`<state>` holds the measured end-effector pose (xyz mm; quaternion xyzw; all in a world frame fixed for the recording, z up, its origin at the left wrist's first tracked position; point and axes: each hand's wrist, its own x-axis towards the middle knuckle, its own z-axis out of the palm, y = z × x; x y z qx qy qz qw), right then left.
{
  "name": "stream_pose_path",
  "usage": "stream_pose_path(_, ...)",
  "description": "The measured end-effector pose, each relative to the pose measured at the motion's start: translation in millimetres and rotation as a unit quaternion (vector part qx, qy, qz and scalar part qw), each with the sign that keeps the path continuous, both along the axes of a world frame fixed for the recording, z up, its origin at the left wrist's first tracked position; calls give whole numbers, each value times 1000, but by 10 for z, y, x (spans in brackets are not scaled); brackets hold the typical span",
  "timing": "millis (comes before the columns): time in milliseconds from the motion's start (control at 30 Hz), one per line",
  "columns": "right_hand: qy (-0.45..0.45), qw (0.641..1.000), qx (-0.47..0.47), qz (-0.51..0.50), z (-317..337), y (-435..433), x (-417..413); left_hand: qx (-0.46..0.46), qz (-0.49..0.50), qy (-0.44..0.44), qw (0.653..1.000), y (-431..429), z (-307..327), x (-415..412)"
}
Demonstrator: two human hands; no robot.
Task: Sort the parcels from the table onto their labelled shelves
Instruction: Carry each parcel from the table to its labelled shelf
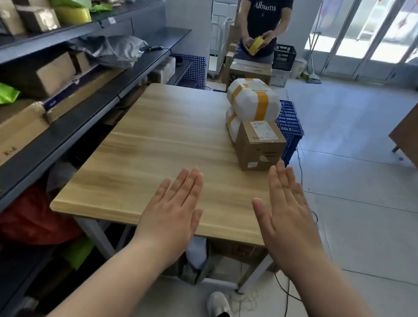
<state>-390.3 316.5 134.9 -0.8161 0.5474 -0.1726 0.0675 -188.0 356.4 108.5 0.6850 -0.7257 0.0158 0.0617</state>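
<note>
Both hands, left (173,206) and right (285,210), hover flat, fully open and empty over the worktop (152,138). The remaining parcels, a cardboard box (261,145) and two white taped bundles (253,99), sit stacked at its far right edge, likely awaiting pickup for the shelves (59,103) alongside.

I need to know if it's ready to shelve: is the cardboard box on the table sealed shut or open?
Shut, it seems. The cardboard box sits upright with its top flat, a label across it and no flap raised. Tape along the seam is too small to tell.
</note>
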Motion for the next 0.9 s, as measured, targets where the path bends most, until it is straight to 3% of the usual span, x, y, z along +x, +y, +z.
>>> stream_pose_path(233, -11, 999, 26, -22, -146, -1263, -125, 22, -10, 7, 1000, -1283, -18, -196)
stream_pose_path(533, -8, 994, 104, -31, -463, -2975, -521, 128, 17, 164, 978, -3001, -355, -617)
stream_pose_path(733, -20, 981, 180, -68, -850, -3909, -692, 187, 78, 327, 923, -3794, -691, -834)
stream_pose_path(900, -30, 968, 238, -78, -1125, -4375, -667, 210, 140, 386, 887, -4236, -989, -866)
